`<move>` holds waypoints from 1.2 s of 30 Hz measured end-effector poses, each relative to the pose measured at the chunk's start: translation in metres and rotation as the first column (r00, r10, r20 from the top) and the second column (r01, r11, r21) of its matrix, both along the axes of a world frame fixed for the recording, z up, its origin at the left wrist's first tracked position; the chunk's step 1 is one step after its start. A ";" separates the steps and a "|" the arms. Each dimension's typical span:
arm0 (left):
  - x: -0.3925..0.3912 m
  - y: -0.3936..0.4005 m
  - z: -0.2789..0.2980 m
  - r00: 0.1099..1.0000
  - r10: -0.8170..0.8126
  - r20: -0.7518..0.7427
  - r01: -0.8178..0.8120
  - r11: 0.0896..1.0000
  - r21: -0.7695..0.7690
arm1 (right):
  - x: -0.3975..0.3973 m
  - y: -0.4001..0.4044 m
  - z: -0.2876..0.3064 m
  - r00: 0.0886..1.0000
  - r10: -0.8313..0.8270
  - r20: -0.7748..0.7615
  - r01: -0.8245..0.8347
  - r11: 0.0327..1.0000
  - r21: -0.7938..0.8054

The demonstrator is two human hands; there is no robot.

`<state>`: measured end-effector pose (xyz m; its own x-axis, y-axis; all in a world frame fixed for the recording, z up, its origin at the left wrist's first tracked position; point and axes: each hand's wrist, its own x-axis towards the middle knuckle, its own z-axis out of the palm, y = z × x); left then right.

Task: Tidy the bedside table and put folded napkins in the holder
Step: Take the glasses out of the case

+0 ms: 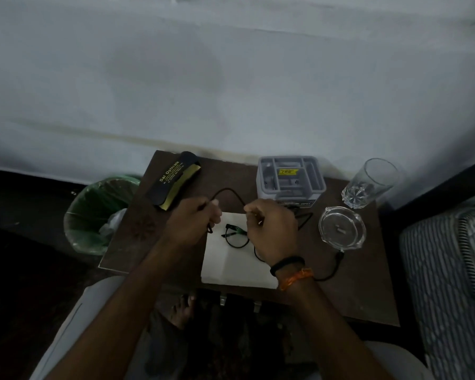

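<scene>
A dark brown bedside table (348, 292) stands against a pale wall. Over its middle, my left hand (194, 222) and my right hand (272, 229) are each shut on a thin black cable (229, 191), which arcs between them. The cable's other end, with a plug (339, 256), trails to the right across the table. Beneath my hands lies a white napkin (228, 264) with black-framed glasses (236, 237) resting on it. A grey plastic holder (291, 174) with several compartments and a yellow label stands at the back.
A black and yellow glasses case (176, 180) lies at the back left. A glass ashtray (342, 227) and an empty drinking glass (370, 182) stand on the right. A bin with a green liner (99, 215) is left of the table; a patterned mattress (450, 283) is on the right.
</scene>
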<state>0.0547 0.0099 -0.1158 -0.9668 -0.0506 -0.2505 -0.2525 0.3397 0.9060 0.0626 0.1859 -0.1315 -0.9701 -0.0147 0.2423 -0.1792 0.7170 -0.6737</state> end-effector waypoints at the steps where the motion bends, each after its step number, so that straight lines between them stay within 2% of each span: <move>1: -0.002 -0.003 -0.004 1.000 -0.024 0.017 0.024 0.999 -0.034 | -0.001 0.002 0.001 0.999 0.021 0.029 -0.022 0.999 0.049; 5: -0.004 -0.010 -0.017 0.991 -0.102 0.091 0.120 0.968 -0.220 | 0.000 0.011 0.006 0.967 0.118 0.225 -0.165 0.966 0.201; 8: -0.005 -0.009 -0.014 0.991 -0.134 -0.001 0.123 0.915 -0.385 | 0.004 0.011 0.007 0.949 0.124 0.291 -0.213 0.931 0.297; 12: -0.010 -0.030 -0.011 0.974 -0.035 -0.225 -0.099 0.825 -0.557 | 0.004 0.004 0.002 0.947 0.110 0.302 -0.236 0.876 0.421; 14: -0.013 -0.046 -0.009 0.949 -0.025 -0.314 -0.201 0.718 -0.666 | 0.003 0.001 0.001 0.947 0.092 0.308 -0.234 0.854 0.465; 16: -0.016 -0.056 -0.011 0.964 -0.077 -0.256 -0.152 0.628 -0.763 | 0.003 -0.001 0.002 0.943 0.080 0.323 -0.233 0.851 0.471; 18: -0.018 -0.066 -0.017 0.978 -0.140 -0.155 -0.041 0.598 -0.800 | 0.002 -0.004 0.003 0.940 0.081 0.331 -0.238 0.851 0.467; 23: -0.033 -0.081 -0.026 0.980 -0.199 0.009 0.150 0.704 -0.695 | 0.001 -0.005 0.002 0.919 0.068 0.388 -0.268 0.831 0.488; 25: -0.039 -0.087 -0.026 0.972 -0.229 0.050 0.200 0.703 -0.683 | 0.002 -0.007 0.000 0.921 0.060 0.385 -0.260 0.832 0.491; 31: -0.050 -0.100 -0.024 0.975 -0.223 -0.001 0.160 0.704 -0.692 | 0.002 -0.014 -0.001 0.935 0.077 0.347 -0.250 0.836 0.488; 36: -0.053 -0.095 -0.017 0.976 -0.192 -0.100 0.079 0.748 -0.659 | -0.002 -0.016 0.013 0.946 0.101 0.308 -0.181 0.953 0.244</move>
